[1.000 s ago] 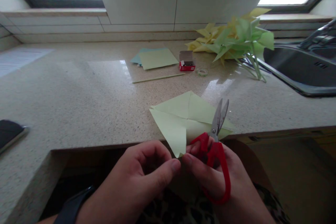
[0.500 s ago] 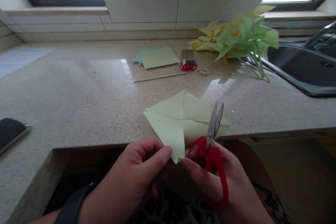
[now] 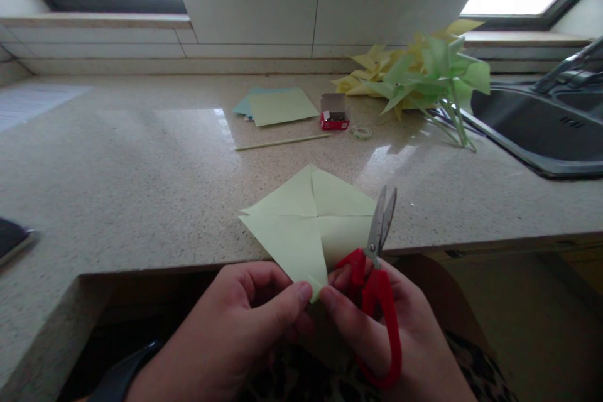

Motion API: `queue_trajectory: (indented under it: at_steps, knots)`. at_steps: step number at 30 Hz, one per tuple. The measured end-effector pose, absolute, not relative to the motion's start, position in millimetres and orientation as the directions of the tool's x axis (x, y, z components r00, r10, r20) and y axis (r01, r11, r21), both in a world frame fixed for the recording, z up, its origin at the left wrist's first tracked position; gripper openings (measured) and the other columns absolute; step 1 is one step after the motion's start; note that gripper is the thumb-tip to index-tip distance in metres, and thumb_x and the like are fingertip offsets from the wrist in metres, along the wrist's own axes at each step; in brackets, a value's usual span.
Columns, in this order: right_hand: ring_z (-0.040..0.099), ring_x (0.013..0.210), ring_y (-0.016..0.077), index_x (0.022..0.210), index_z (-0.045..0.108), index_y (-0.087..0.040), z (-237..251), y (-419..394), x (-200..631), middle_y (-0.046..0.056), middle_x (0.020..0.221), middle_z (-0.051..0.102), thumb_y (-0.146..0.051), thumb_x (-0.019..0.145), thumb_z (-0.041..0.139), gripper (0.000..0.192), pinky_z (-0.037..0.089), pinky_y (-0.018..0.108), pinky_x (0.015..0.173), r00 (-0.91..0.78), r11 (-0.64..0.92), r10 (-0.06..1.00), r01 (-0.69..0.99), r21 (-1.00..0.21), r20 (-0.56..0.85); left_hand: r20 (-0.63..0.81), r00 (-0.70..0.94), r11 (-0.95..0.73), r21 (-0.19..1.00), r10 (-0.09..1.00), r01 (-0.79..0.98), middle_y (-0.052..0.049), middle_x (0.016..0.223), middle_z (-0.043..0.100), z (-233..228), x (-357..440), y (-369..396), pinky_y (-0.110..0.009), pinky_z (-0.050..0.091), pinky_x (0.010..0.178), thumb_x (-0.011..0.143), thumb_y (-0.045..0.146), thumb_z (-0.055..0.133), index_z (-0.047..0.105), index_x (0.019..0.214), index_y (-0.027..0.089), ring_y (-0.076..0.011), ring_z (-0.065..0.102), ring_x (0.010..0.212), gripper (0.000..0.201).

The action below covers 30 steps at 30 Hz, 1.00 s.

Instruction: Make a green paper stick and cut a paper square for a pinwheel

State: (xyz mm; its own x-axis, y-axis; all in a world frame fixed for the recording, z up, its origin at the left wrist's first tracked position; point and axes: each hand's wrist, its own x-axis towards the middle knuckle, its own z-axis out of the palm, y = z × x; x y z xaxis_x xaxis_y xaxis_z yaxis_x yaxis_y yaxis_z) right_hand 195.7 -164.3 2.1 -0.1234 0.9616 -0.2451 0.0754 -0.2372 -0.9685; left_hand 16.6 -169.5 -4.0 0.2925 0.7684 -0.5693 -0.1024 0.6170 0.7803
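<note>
A pale green square of paper [image 3: 287, 232], creased and slit from its corners toward the middle, lies partly on the counter with its near corner over the front edge. My left hand [image 3: 249, 320] pinches the left side of that corner between thumb and fingers. Red-handled scissors [image 3: 389, 314] hang on my right hand [image 3: 414, 326], blades slightly apart and pointing away from me. With thumb and forefinger, the same hand grips the right side of the paper's near corner. The corner's tip is bent a little; the fingers beneath it are hidden.
Behind the paper lie a thin stick [image 3: 282, 142], stacked paper sheets [image 3: 282, 107], a small red box [image 3: 335, 113] and a roll of tape [image 3: 362, 132]. Paper pinwheels [image 3: 433, 69] rest beside the sink [image 3: 532, 138]. A dark object [image 3: 14, 239] sits at the left edge.
The paper's near corner has shifted slightly left and down, and its slit edges lie closer together. Both hands stay at the corner; the view has shifted a little.
</note>
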Motion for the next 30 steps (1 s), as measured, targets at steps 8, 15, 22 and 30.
queue_trajectory:
  at_steps: [8,15,22,30]
  knots:
    - [0.058,0.058,0.0141,0.076,0.064,-0.020,9,-168,198,0.001,0.067,0.065,-0.049,0.078,0.077,0.032,0.049,0.023,0.051,-0.116,-0.236,0.962,0.088,-0.968,-0.246,-0.561,0.278,0.597,0.800,0.780,-0.058,-0.008,0.081,0.074,6,16,-168,-0.033,0.051,0.073,0.080,0.050,0.080,0.074,0.083,0.014,-0.0212,0.068,0.077,0.037]
    - [0.052,0.058,0.0107,0.073,0.061,-0.020,3,-166,195,-0.003,0.065,0.060,-0.041,0.078,0.078,0.027,0.047,0.020,0.053,-0.154,-0.258,0.955,-0.023,-0.966,-0.252,-0.559,0.230,0.567,0.823,0.796,0.038,-0.008,0.078,0.075,8,18,-168,-0.034,0.053,0.069,0.078,0.049,0.080,0.075,0.080,0.014,-0.0228,0.069,0.073,0.035]
    - [0.053,0.057,0.0118,0.073,0.060,-0.020,7,-166,194,-0.001,0.065,0.061,-0.044,0.078,0.077,0.029,0.047,0.021,0.052,-0.139,-0.243,0.960,0.028,-0.970,-0.245,-0.550,0.275,0.580,0.814,0.788,-0.036,-0.007,0.082,0.077,10,17,-167,-0.034,0.054,0.073,0.077,0.039,0.083,0.078,0.083,0.014,-0.0217,0.069,0.074,0.026]
    - [0.055,0.057,0.0130,0.074,0.061,-0.020,9,-167,195,0.000,0.066,0.062,-0.047,0.081,0.074,0.031,0.048,0.023,0.052,-0.141,-0.235,0.960,0.069,-0.970,-0.243,-0.572,0.319,0.625,0.776,0.756,-0.089,-0.010,0.089,0.078,7,18,-167,-0.035,0.051,0.080,0.080,0.041,0.083,0.077,0.091,0.014,-0.0219,0.070,0.081,0.030]
